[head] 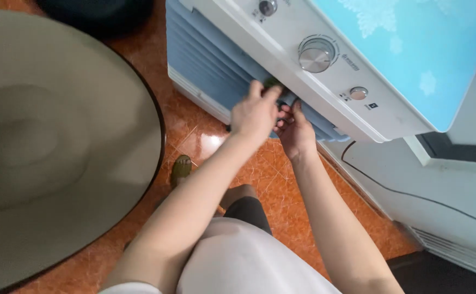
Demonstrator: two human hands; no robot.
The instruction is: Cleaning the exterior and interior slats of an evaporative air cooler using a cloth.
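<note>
Air cooler (281, 41): smooth white plastic casing, slight sheen. Lid panel (412, 49) glossy pale blue, faint frosted pattern. Big dial (316, 53) looks like brushed metal (could be silvered plastic). Front louvres (205, 60): matt blue-grey ribbed plastic. Floor (270, 179): polished orange marbled tile, glare spots. Round tabletop (58, 141): smooth glass, dull reflections. Cable (412, 196): black, rubbery, matt.

The hands (275, 121) hide most of a small dark object (273, 83) against the cooler's louvres (211, 65).
</note>
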